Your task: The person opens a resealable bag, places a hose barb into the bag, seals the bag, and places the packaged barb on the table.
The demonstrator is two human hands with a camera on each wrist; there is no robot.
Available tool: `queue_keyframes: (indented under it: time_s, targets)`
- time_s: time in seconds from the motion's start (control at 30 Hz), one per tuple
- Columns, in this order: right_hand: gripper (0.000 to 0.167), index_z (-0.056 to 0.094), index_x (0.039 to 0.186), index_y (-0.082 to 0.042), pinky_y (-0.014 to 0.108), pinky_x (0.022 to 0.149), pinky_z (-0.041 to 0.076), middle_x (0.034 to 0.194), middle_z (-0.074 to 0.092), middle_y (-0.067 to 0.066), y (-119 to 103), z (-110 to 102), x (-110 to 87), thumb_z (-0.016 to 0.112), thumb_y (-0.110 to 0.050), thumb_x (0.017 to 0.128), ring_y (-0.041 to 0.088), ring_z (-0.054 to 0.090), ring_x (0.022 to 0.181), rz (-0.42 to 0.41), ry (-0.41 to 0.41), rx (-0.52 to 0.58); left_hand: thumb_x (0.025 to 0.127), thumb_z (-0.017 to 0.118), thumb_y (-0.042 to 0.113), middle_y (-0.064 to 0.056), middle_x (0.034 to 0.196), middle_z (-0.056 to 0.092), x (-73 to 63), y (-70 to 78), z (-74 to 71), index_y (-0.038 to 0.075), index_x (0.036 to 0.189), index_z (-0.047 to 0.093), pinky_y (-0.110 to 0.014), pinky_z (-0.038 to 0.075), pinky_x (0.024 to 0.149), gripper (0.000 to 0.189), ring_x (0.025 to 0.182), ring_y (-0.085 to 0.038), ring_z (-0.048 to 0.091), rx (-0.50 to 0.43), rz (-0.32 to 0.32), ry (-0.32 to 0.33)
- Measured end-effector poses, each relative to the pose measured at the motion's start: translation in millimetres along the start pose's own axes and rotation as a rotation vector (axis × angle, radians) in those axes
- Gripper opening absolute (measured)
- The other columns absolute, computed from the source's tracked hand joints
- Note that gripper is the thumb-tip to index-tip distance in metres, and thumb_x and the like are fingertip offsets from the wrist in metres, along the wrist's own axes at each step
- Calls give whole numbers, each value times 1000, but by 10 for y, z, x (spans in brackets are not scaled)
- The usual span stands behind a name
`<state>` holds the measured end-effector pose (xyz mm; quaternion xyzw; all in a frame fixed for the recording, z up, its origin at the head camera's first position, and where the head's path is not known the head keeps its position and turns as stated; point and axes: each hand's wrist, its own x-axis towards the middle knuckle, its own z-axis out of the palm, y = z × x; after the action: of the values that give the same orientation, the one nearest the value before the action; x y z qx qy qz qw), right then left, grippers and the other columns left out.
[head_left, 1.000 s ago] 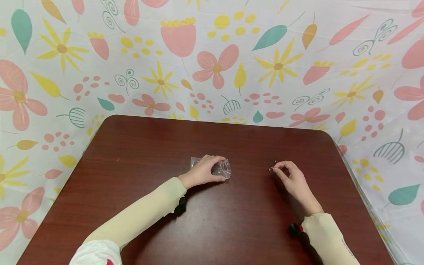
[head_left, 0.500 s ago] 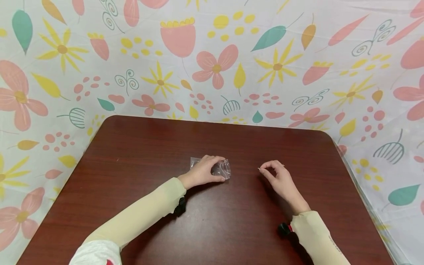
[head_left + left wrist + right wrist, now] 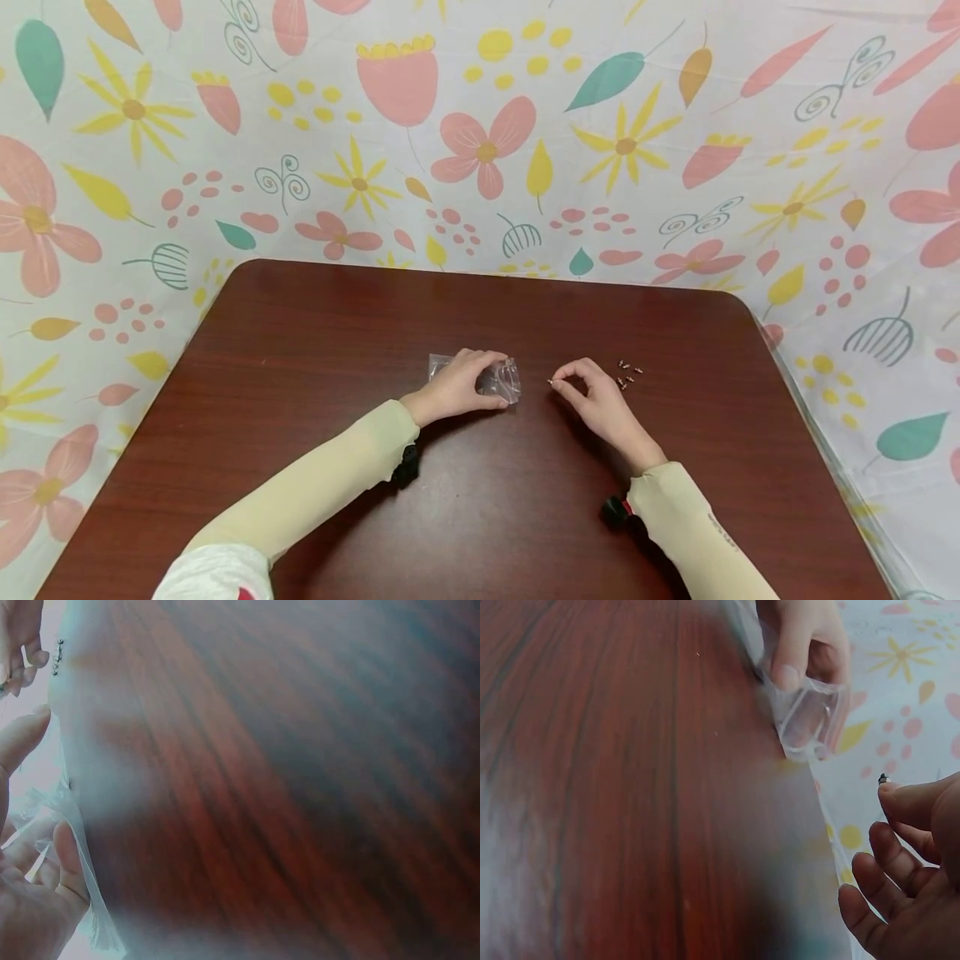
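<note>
My left hand (image 3: 453, 385) holds a small clear plastic bag (image 3: 507, 382) on the table, thumb and fingers spread at its mouth, which faces right. In the right wrist view the bag (image 3: 804, 724) gapes between that hand's thumb and fingers. A short distance to the right, my right hand (image 3: 600, 406) pinches a tiny metal screw (image 3: 550, 382) between thumb and index finger. Its dark end (image 3: 883, 778) sticks out past the thumb tip in the right wrist view. Several similar small screws (image 3: 622, 364) lie loose on the table behind the right hand.
The dark red-brown wooden table (image 3: 465, 533) has rounded far corners. A floral cloth (image 3: 480, 167) hangs right behind its far edge and down both sides. Each wrist carries a black camera, such as the right one (image 3: 615, 512).
My right hand has moved left from the loose screws toward the bag, carrying one screw. More of the loose screws now show behind it. The left hand and bag have stayed in place.
</note>
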<state>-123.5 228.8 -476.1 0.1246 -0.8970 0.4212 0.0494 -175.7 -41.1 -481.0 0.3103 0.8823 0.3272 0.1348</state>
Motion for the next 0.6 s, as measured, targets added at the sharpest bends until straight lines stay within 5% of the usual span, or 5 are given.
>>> queue_keyframes:
  time_s: [0.4,0.6]
  targets:
    - [4,71,99,-12,30,72,45,101,63,3,-110,216,129,73,-9,97,15,52,80,-40,-98,-19,91,82,37,-9,140,63,-7,3,-12,12,153,51,-46,45,108,73,131,-33,51,0,11,6]
    - [2,71,100,-12,31,74,46,99,62,2,-121,286,171,73,-11,99,15,55,85,-48,-117,-30,91,82,36,-9,138,64,6,-4,5,11,151,52,-46,45,107,72,127,-32,53,3,22,18]
